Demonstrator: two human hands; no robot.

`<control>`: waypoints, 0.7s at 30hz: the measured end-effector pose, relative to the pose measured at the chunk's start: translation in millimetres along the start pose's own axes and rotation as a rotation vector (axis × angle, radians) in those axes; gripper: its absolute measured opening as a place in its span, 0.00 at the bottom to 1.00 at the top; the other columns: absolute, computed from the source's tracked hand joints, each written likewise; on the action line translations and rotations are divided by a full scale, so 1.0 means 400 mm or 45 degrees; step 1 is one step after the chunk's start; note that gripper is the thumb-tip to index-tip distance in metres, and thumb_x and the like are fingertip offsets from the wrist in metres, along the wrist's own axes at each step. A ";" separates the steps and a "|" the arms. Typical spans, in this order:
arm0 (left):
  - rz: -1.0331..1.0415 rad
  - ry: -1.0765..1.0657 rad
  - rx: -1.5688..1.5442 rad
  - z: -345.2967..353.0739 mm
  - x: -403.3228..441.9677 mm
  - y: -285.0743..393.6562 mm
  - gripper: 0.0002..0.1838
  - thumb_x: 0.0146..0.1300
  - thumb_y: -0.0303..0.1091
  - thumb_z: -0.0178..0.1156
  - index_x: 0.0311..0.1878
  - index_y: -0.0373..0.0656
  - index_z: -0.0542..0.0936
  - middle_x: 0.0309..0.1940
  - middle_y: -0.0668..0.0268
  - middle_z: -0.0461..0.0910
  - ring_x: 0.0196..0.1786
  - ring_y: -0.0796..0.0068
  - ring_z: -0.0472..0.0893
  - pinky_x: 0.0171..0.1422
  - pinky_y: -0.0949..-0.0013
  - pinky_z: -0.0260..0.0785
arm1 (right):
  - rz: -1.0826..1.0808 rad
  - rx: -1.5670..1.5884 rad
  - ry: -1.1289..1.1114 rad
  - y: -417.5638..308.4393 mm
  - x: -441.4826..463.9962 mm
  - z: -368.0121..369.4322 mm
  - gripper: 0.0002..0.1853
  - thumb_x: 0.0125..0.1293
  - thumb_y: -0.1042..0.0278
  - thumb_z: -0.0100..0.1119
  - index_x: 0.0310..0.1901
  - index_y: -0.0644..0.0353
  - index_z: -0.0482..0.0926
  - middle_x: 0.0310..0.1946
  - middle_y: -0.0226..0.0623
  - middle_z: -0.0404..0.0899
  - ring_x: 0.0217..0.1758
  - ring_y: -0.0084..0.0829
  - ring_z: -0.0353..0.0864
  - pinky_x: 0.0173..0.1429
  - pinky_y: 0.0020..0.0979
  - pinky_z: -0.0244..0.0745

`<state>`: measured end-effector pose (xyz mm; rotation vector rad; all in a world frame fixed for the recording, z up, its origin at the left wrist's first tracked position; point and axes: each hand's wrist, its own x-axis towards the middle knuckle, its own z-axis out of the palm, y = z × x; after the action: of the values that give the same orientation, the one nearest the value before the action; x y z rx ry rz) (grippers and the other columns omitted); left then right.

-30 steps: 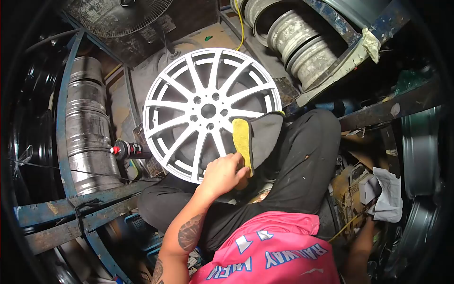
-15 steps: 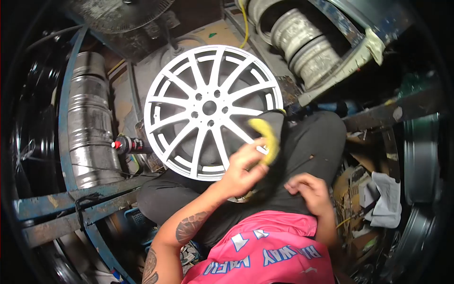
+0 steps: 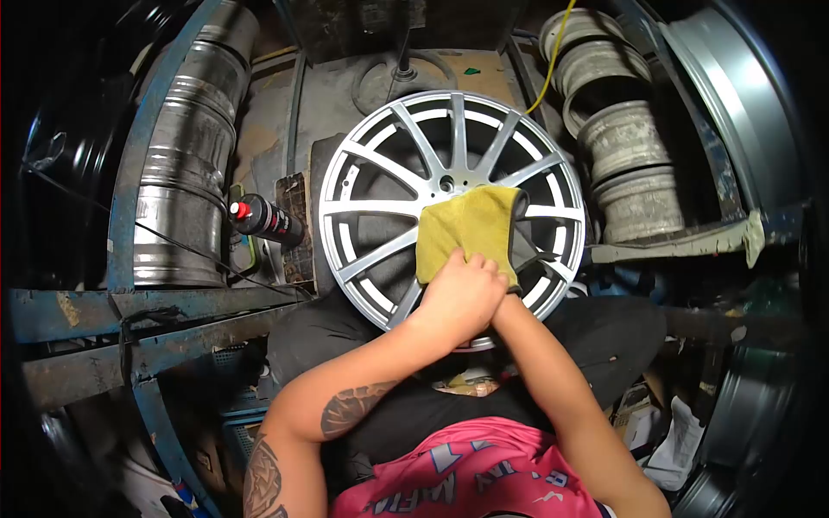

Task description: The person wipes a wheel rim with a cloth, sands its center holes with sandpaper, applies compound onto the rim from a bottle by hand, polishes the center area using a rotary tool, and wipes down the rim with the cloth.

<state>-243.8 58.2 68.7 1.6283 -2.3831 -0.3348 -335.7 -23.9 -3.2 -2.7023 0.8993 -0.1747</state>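
A multi-spoke alloy wheel point(image 3: 377, 208) lies face up in front of my lap. Over its lower right spokes and hub is a yellow cloth point(image 3: 462, 223) with a dark edge, spread fairly flat. My left hand point(image 3: 466, 295), on the tattooed arm, has its fingers closed on the cloth's near edge. My right forearm point(image 3: 542, 354) reaches up to the same edge. Its hand goes out of sight beneath the cloth and behind my left hand, so its fingers are hidden.
A black bottle with a red cap point(image 3: 269, 221) stands left of the wheel. Stacked metal rims point(image 3: 183, 164) line the left side, and more rims point(image 3: 623, 142) the right. Blue metal frame bars point(image 3: 186, 306) cross at left. A yellow cable point(image 3: 554, 60) hangs behind.
The cloth, folded and blurred in my left hand before, is now spread over the wheel. My right hand has moved from my thigh up to the cloth. The view has shifted.
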 end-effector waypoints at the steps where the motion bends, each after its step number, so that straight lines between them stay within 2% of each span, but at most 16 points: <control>1: -0.098 -0.026 0.093 -0.003 -0.004 -0.017 0.09 0.62 0.36 0.62 0.42 0.45 0.86 0.42 0.62 0.85 0.51 0.63 0.85 0.59 0.52 0.73 | -0.005 -0.034 -0.014 -0.001 0.013 0.002 0.11 0.74 0.71 0.55 0.54 0.64 0.78 0.52 0.39 0.84 0.55 0.34 0.81 0.65 0.38 0.75; 2: -0.108 -0.032 -0.009 -0.004 -0.002 -0.023 0.09 0.59 0.34 0.64 0.42 0.45 0.84 0.41 0.62 0.84 0.50 0.62 0.85 0.59 0.54 0.75 | -0.003 -0.065 -0.025 0.003 0.015 -0.003 0.12 0.74 0.71 0.55 0.55 0.64 0.78 0.52 0.39 0.83 0.56 0.34 0.81 0.65 0.38 0.75; 5: -0.002 -0.046 -0.100 -0.013 -0.007 -0.013 0.08 0.58 0.33 0.64 0.41 0.46 0.84 0.40 0.63 0.84 0.50 0.62 0.85 0.60 0.55 0.75 | 0.008 -0.120 -0.041 0.007 0.019 -0.015 0.13 0.74 0.71 0.55 0.56 0.63 0.78 0.53 0.39 0.83 0.57 0.34 0.80 0.66 0.38 0.74; 9: -0.133 -0.004 -0.061 -0.001 0.007 -0.032 0.08 0.58 0.32 0.64 0.41 0.46 0.85 0.41 0.63 0.83 0.52 0.62 0.84 0.61 0.55 0.74 | -0.058 -0.136 -0.058 -0.013 0.050 0.020 0.14 0.74 0.71 0.54 0.57 0.63 0.77 0.55 0.39 0.82 0.58 0.34 0.79 0.67 0.39 0.73; 13: 0.082 0.096 -0.487 0.005 -0.002 0.009 0.08 0.60 0.34 0.64 0.41 0.46 0.84 0.45 0.61 0.82 0.56 0.62 0.83 0.61 0.55 0.73 | 0.029 -0.206 -0.098 0.047 -0.016 -0.065 0.15 0.74 0.71 0.54 0.59 0.62 0.76 0.56 0.39 0.81 0.60 0.34 0.78 0.68 0.39 0.72; 14: 0.125 0.212 -0.487 0.007 -0.004 0.020 0.08 0.61 0.37 0.65 0.41 0.45 0.85 0.46 0.61 0.82 0.56 0.62 0.82 0.59 0.56 0.73 | 0.060 -0.253 -0.092 0.062 -0.020 -0.084 0.15 0.74 0.71 0.54 0.59 0.62 0.75 0.57 0.39 0.81 0.60 0.34 0.78 0.69 0.39 0.71; 17: 0.049 0.244 -0.329 -0.012 -0.007 0.017 0.10 0.60 0.39 0.67 0.41 0.46 0.85 0.47 0.62 0.82 0.55 0.63 0.82 0.57 0.58 0.73 | 0.016 -0.311 -0.078 0.043 -0.013 -0.045 0.16 0.74 0.71 0.53 0.60 0.62 0.75 0.58 0.39 0.80 0.61 0.34 0.77 0.69 0.39 0.71; 18: -0.019 0.125 -0.312 -0.010 -0.014 0.016 0.11 0.59 0.39 0.68 0.42 0.46 0.85 0.48 0.63 0.81 0.54 0.63 0.82 0.55 0.59 0.74 | -0.015 -0.282 -0.081 0.031 0.000 -0.030 0.16 0.73 0.70 0.53 0.61 0.61 0.75 0.58 0.39 0.80 0.62 0.34 0.77 0.70 0.40 0.70; 21: -0.051 0.121 -0.261 0.000 -0.015 0.019 0.11 0.59 0.40 0.68 0.42 0.46 0.86 0.46 0.63 0.82 0.54 0.64 0.82 0.54 0.58 0.74 | -0.005 -0.272 -0.115 0.032 0.020 -0.050 0.17 0.73 0.70 0.53 0.62 0.61 0.74 0.59 0.38 0.80 0.63 0.35 0.77 0.70 0.40 0.70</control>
<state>-248.3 66.5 70.7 1.5641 -2.1700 -0.4808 -340.6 -43.1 12.0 -2.8803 0.9337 0.0454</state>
